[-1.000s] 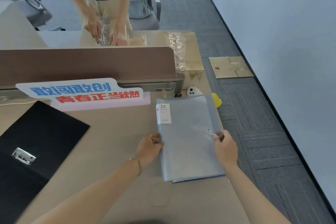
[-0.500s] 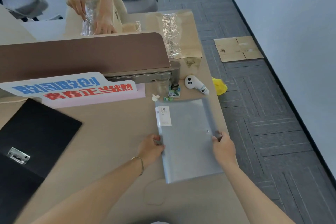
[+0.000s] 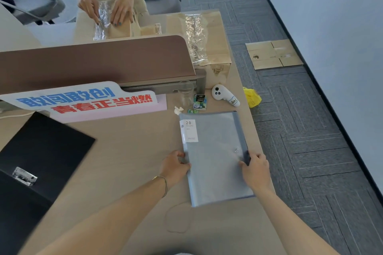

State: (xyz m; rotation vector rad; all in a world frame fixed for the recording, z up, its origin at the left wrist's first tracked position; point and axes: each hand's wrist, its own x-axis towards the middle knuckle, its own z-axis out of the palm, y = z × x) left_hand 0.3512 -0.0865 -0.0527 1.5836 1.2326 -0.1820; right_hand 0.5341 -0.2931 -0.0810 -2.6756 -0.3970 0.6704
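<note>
A grey-blue plastic folder (image 3: 215,159) with a white "20" label lies flat near the right edge of the beige desk (image 3: 128,161). My left hand (image 3: 175,166) grips the folder's left edge at mid-height. On the opposite edge my right hand (image 3: 255,170) grips it, fingers curled over the dark spine.
A black clipboard folder (image 3: 39,163) lies at the left. A lettered sign (image 3: 83,99), a glass (image 3: 186,94), small packets (image 3: 199,101) and a white controller (image 3: 224,95) sit beyond the folder. Behind a brown divider (image 3: 93,62), another person handles wrapped packages by a cardboard box (image 3: 209,37).
The folder has come down from a raised tilt to lie flat on the desk, uncovering the controller and packets behind it. Both hands keep their hold on its edges.
</note>
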